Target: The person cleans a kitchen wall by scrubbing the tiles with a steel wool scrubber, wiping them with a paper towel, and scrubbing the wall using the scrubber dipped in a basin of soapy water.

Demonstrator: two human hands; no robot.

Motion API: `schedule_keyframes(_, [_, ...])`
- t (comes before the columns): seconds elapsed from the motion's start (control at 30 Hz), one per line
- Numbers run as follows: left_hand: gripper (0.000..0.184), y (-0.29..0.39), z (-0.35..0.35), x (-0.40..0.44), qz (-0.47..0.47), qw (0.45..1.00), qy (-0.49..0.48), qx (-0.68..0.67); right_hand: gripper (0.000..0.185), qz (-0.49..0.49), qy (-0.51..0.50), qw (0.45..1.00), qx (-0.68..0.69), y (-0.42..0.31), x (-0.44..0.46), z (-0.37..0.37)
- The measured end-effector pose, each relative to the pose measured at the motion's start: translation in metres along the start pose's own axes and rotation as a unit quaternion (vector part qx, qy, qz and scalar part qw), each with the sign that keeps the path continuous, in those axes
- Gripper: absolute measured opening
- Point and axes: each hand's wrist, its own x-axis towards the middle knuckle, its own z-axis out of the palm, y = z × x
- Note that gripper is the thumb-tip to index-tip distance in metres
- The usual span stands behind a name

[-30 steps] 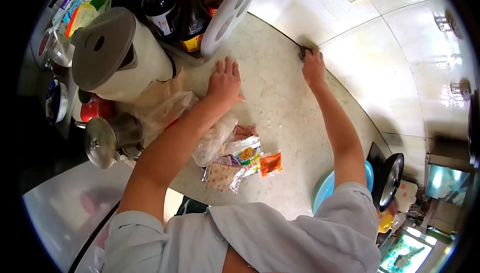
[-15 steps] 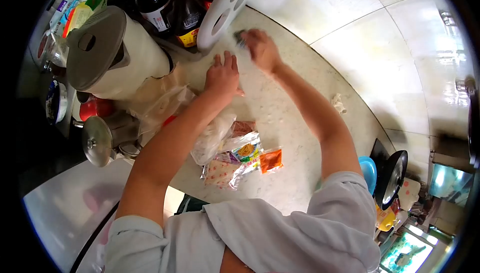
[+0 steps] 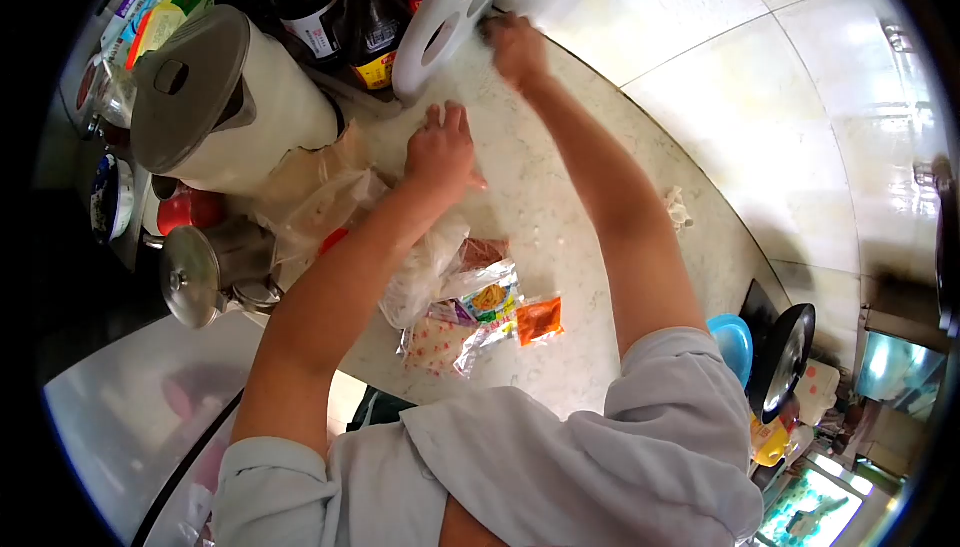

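Observation:
My right hand [image 3: 520, 51], blurred by motion, is closed round a small dark scrubber [image 3: 491, 27] at the back of the pale countertop [image 3: 560, 217], beside the white rack with oval holes [image 3: 440, 37]. My left hand [image 3: 441, 152] rests on the counter with its fingers apart and holds nothing. Below it, near my left forearm, lie a clear plastic bag [image 3: 425, 272], a colourful packet [image 3: 490, 299], a clear packet with red specks [image 3: 437, 345] and a small orange sachet [image 3: 540, 321].
A large jug with a grey lid [image 3: 190, 87], a metal pot [image 3: 195, 277] and dark sauce bottles [image 3: 308, 7] stand at the left. On the right are a crumpled white cloth [image 3: 678, 207], a blue basin [image 3: 733, 347] and a black pan [image 3: 785, 362]. A tiled wall borders the counter.
My right hand has moved left along the wall side with the scrubber, then further back beside the rack. My left hand has barely shifted. The crumpled white cloth has come into view.

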Motion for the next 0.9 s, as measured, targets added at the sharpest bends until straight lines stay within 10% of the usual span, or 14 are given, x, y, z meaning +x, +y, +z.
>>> schedule_keyframes(0.1, [0.096,0.000,0.000,0.002,0.006,1.000,-0.011,-0.020,0.018,-0.013,-0.011,0.991,0.134,-0.032,-0.033,-0.026])
schedule_keyframes(0.4, [0.098,-0.001,0.002,-0.002,0.012,0.999,0.030,-0.001,0.019,0.210,-0.189,0.943,-0.176,0.119,-0.142,-0.113])
schedule_keyframes(0.53, [0.097,0.003,-0.002,0.003,0.005,1.000,-0.010,0.002,0.011,0.097,0.001,0.995,-0.029,0.064,-0.061,-0.018])
schedule_keyframes(0.73, [0.099,-0.001,-0.007,0.007,0.015,0.999,-0.034,-0.022,0.016,0.053,-0.049,0.979,0.190,-0.002,-0.061,-0.053])
schedule_keyframes(0.8, [0.100,-0.002,0.000,0.006,0.015,1.000,-0.019,0.004,0.021,0.069,-0.047,0.994,0.066,0.079,-0.114,-0.039])
schedule_keyframes(0.83, [0.100,-0.001,0.001,0.005,0.019,1.000,-0.012,-0.001,0.025,0.053,-0.291,0.939,-0.177,0.105,-0.110,-0.080])
schedule_keyframes(0.9, [0.100,-0.002,0.000,0.008,0.008,0.999,-0.039,0.001,0.022,0.035,-0.126,0.982,-0.136,0.130,-0.111,-0.156])
